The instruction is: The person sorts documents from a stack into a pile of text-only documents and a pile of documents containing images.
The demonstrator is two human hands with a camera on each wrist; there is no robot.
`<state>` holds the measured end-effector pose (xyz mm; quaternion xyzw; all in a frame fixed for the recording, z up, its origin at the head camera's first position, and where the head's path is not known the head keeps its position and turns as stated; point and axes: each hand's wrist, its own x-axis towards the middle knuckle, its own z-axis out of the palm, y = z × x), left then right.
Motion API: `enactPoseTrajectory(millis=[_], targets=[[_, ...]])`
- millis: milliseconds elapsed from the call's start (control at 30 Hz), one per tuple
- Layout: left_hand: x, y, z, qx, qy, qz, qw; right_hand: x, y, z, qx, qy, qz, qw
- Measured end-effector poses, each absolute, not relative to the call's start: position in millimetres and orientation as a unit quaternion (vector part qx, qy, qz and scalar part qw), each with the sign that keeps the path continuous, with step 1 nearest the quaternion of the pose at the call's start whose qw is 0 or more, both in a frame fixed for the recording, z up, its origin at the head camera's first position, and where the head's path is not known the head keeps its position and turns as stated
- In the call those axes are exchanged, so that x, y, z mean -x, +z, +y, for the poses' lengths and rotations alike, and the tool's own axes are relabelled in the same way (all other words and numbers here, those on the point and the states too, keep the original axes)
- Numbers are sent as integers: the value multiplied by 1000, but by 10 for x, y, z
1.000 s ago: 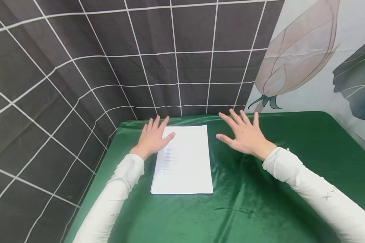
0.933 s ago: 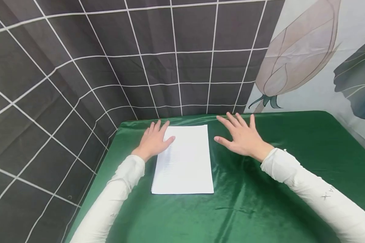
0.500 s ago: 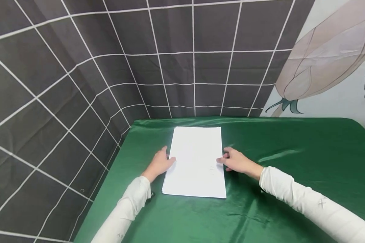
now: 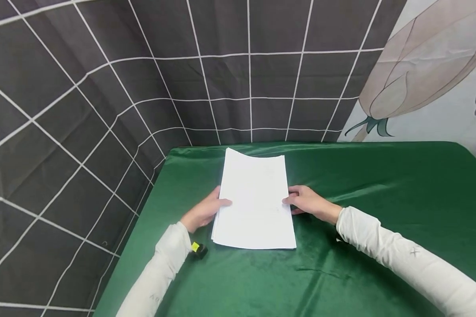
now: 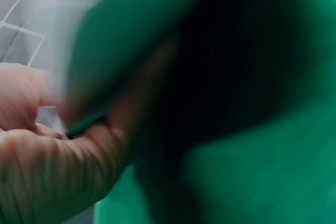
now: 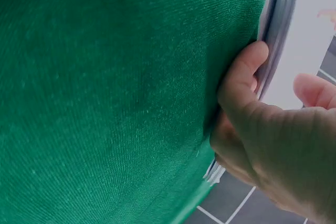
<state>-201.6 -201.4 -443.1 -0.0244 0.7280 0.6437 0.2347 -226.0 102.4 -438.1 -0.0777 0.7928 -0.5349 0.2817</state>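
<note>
A stack of white paper sheets (image 4: 254,207) is held between both hands at its long sides, its far edge bowed and the far left corner raised. My left hand (image 4: 206,209) grips the left edge, thumb on top and fingers underneath. On the opposite edge, my right hand (image 4: 310,204) pinches the stack the same way. The right wrist view shows the thick layered side of the paper stack (image 6: 283,35), with fingers tucked beneath it and the thumb over its face. In the blurred left wrist view, the left hand (image 5: 58,166) has its fingers reaching under the pale sheet.
Green cloth (image 4: 365,246) covers the table, slightly creased at the front. Dark curtain with white grid lines (image 4: 222,79) hangs behind and at the left. A small black object with a yellow patch (image 4: 198,249) shows by the left cuff.
Both hands, earlier spread with straight fingers, have come down and inward to grip the paper's sides. The stack's far edge has lifted and bowed. The head view has shifted.
</note>
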Motion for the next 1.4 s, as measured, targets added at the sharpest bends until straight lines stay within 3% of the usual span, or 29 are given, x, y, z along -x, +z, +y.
enactPoseTrajectory(millis=[133, 433, 767, 867, 1133, 1267, 1400], targets=[[1968, -4462, -1997, 20, 699, 662, 268, 2245, -4382, 1005, 97, -516, 809, 265], [1889, -4498, -2043, 69, 701, 671, 233, 2186, -4454, 1039, 106, -480, 842, 222], [1780, -4495, -2097, 73, 708, 664, 230, 2180, -4508, 1048, 103, -515, 821, 222], [1763, -4516, -2139, 75, 681, 698, 209, 2183, -4524, 1045, 118, -523, 815, 221], [1762, -4629, -2242, 89, 646, 730, 205, 2136, -4559, 1070, 163, -456, 848, 213], [1774, -4606, -2276, 62, 576, 801, 154, 2121, -4520, 1098, 151, -484, 831, 228], [1790, -4519, -2286, 53, 422, 903, 56, 2142, -4433, 1156, 138, -535, 798, 241]])
